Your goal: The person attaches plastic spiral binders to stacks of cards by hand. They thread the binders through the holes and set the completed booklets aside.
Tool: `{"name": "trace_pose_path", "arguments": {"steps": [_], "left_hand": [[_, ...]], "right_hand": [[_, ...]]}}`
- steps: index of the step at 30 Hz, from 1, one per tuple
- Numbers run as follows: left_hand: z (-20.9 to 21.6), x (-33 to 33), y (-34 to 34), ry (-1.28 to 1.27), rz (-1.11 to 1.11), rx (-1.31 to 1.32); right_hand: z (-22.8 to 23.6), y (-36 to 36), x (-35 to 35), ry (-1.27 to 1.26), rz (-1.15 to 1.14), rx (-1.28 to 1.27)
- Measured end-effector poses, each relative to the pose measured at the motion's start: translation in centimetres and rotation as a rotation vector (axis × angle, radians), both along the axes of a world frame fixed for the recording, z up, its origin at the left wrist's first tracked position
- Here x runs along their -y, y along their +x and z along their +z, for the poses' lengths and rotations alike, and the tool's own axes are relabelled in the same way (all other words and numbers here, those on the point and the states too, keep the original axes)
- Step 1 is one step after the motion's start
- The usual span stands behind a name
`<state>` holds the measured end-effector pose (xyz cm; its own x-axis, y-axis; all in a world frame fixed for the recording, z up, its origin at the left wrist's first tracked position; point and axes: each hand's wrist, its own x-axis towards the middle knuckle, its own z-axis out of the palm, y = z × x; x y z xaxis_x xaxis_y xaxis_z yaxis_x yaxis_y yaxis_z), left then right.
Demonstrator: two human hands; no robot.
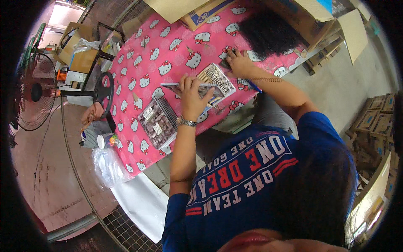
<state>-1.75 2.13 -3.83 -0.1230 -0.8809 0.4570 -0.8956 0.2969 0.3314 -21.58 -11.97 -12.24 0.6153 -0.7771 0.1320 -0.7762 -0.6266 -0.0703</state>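
My left hand (192, 95), with a metal watch at the wrist, is closed on a thin notebook (170, 86) that it holds tilted up from the table. Just beyond, a notebook with a cream printed cover (217, 80) lies flat, partly covered by the raised one. My right hand (240, 64) rests on the tabletop to the right, fingers bent around a small dark thing that I cannot make out. A thin brown coil (266, 80) lies across that forearm. Left of my left wrist sits a stack of notebooks (158, 124) with dark patterned covers.
A pink cartoon-print cloth covers the table (138, 73). At the far right lies a heap of fine black strands or coils (270, 35), by a cardboard box (308, 21). A standing fan (37, 91), a clear plastic bag (108, 166) and a white tub (103, 141) are at the left.
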Motion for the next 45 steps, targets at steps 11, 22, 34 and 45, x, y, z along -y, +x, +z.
{"name": "trace_pose_path", "arguments": {"steps": [11,22,34,45], "left_hand": [[0.6,-0.3,-0.5,0.041,-0.042,-0.025],[1.3,-0.5,-1.2,0.045,-0.087,-0.031],[0.8,-0.1,-0.8,0.040,-0.104,-0.025],[-0.2,0.2,-0.4,0.064,-0.037,-0.115]], "right_hand": [[9.0,-1.5,-1.5,1.562,0.564,1.074],[8.7,-1.4,-0.1,1.460,0.515,0.670],[8.1,-0.8,-0.7,1.183,0.483,0.467],[7.6,0.4,-1.2,1.677,0.476,0.922]]}}
